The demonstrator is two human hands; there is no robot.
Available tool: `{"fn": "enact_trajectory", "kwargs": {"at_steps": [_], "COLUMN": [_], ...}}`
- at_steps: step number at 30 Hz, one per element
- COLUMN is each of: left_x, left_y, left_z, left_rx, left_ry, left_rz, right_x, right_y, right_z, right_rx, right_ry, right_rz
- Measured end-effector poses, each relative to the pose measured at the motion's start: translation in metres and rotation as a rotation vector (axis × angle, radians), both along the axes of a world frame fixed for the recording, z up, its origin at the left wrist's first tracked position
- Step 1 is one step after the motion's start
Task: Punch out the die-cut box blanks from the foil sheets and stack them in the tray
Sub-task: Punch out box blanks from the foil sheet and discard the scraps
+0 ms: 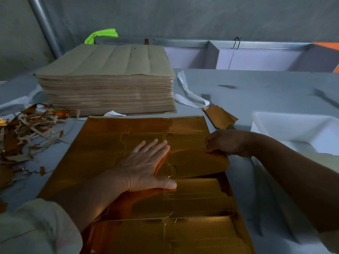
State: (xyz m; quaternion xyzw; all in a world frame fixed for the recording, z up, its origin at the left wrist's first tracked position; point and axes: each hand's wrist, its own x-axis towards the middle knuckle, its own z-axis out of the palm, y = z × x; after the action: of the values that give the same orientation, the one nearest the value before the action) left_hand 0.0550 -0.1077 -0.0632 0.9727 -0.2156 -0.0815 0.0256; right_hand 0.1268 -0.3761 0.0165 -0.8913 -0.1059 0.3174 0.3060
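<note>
A gold foil sheet [102, 143] with die-cut outlines lies on the table in front of me. My left hand [145, 164] presses flat on its middle, fingers straight and spread. My right hand [227, 143] pinches the right edge of a die-cut box blank [194, 158], which is partly torn loose and lifted from the sheet. A white tray [293, 125] stands to the right, beyond my right forearm. A few gold blanks [220, 116] lie on the table between the sheet and the tray.
A tall stack of brown-backed sheets [108, 77] stands at the back left. Gold and brown offcut scraps [27, 129] pile up at the left. White strips [189, 96] lie behind the sheet. Grey partitioned bins [256, 57] run along the far edge.
</note>
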Motion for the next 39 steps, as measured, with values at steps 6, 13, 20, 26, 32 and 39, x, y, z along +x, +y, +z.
{"fn": "enact_trajectory", "kwargs": {"at_steps": [6, 13, 20, 26, 32, 39], "left_x": [0.001, 0.001, 0.002, 0.005, 0.015, 0.014], "left_y": [0.000, 0.000, 0.000, -0.006, -0.009, -0.010], "left_z": [-0.001, 0.000, 0.005, 0.016, 0.008, -0.003], "left_rx": [-0.002, 0.007, 0.005, -0.105, -0.091, -0.065], "left_ry": [-0.012, -0.007, 0.039, -0.004, -0.023, -0.100], "left_rz": [-0.003, -0.009, -0.008, 0.067, 0.230, 0.241], "right_x": [0.001, -0.001, 0.000, 0.004, 0.021, 0.064], "right_y": [0.001, 0.000, -0.005, -0.008, -0.020, -0.025], "right_z": [0.005, 0.013, 0.018, 0.026, 0.036, 0.038], "right_rx": [0.062, 0.090, 0.144, 0.241, 0.231, -0.121], "right_ry": [-0.002, -0.079, -0.047, -0.088, -0.274, -0.525], "right_rz": [-0.079, -0.120, -0.187, -0.312, -0.542, -0.627]}}
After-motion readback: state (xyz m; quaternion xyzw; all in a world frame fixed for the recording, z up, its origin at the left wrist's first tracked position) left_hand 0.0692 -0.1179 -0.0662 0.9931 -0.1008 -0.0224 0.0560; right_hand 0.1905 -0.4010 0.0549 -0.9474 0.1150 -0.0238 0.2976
